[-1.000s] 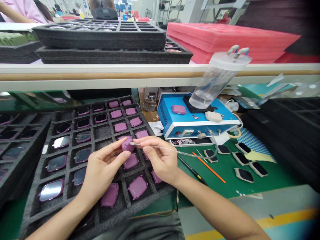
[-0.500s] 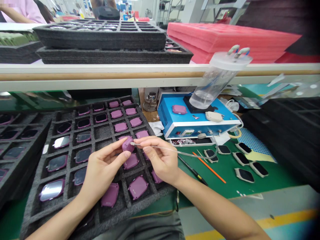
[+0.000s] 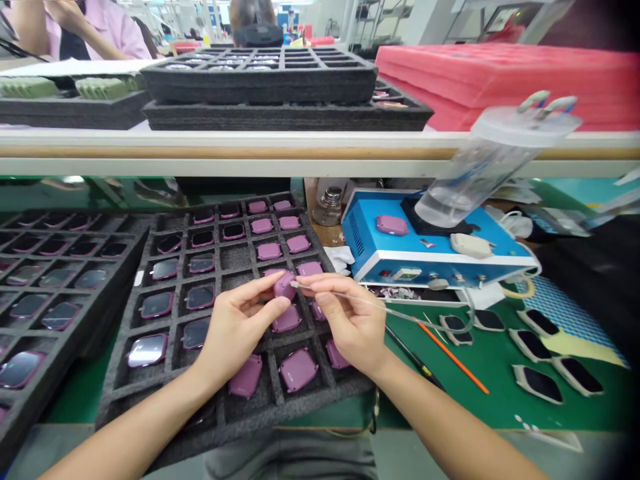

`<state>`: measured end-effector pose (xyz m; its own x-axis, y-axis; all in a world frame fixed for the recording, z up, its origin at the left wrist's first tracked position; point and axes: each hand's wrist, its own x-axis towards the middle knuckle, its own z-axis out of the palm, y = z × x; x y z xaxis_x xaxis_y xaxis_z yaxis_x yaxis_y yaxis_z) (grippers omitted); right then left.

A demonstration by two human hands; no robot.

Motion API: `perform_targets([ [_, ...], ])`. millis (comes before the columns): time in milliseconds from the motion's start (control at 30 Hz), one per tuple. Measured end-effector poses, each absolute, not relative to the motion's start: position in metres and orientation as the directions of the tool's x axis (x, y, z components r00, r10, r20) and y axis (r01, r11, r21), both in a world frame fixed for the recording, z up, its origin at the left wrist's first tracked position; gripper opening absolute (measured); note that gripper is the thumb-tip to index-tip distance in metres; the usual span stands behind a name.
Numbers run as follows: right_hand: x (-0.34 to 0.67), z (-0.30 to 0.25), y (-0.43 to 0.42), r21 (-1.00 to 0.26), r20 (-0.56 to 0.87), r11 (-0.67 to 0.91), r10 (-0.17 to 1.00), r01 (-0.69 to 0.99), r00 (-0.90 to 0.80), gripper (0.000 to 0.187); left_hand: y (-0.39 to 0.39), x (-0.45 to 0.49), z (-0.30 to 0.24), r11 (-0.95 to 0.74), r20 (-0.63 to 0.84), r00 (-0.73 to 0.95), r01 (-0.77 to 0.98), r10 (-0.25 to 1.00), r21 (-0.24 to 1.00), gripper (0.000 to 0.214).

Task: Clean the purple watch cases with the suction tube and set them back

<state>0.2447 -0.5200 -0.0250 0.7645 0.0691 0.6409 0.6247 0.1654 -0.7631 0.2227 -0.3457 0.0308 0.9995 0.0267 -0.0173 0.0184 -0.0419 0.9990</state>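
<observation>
Between the thumb and fingers of my left hand (image 3: pixel 250 320) is a purple watch case (image 3: pixel 285 285), tilted on edge above the tray. My right hand (image 3: pixel 353 320) pinches the end of a thin clear tube (image 3: pixel 395 310), and its pale tip meets or nearly meets the case's edge; exact contact is too small to tell. The tube loops back toward a blue machine (image 3: pixel 435 260). Under both hands lies a dark foam tray (image 3: pixel 235 257) whose compartments hold purple cases, some with dark glass facing up, others with their purple side up.
A second foam tray (image 3: pixel 65 263) of watch cases lies at left. On the green mat, right, are an orange stick (image 3: pixel 457 360), a black pen-like tool (image 3: pixel 415 357) and several beige watch cases (image 3: pixel 537 383). A shelf edge (image 3: pixel 250 150) crosses ahead, below stacked foam. A person (image 3: pixel 95 30) sits beyond.
The view has swung left, so everything sits farther right in the picture. Both hands keep their hold on the case and tube, with little change between them.
</observation>
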Motion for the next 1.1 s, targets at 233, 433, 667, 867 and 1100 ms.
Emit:
perform_targets([
  [233, 0.2458, -0.0245, -0.5209, -0.761, 0.643, 0.167, 0.073, 0.627, 0.762, 0.019, -0.3453, 0.2229, 0.0324, -0.067, -0.022, 0.999, 0.025, 0.047, 0.997, 0.05],
  [433, 0.249, -0.0241, -0.5205, -0.755, 0.651, 0.173, 0.074, 0.633, 0.756, 0.018, -0.3449, 0.2247, 0.0331, -0.097, 0.006, 0.999, -0.001, 0.047, 0.995, 0.051],
  [667, 0.2481, -0.0223, -0.5207, -0.753, 0.655, 0.16, 0.077, 0.639, 0.752, 0.015, -0.345, 0.2245, 0.0334, -0.108, 0.004, 0.999, 0.001, 0.047, 0.994, 0.052],
  [867, 0.2436, -0.0245, -0.5205, -0.767, 0.637, 0.152, 0.075, 0.623, 0.767, 0.018, -0.3447, 0.2213, 0.0309, -0.115, -0.005, 0.999, 0.009, 0.031, 0.993, 0.049],
  [1100, 0.2453, -0.0244, -0.5191, -0.76, 0.648, 0.126, 0.078, 0.637, 0.758, 0.018, -0.3452, 0.2185, 0.0287, -0.205, 0.035, 0.999, -0.03, 0.02, 0.978, 0.05],
])
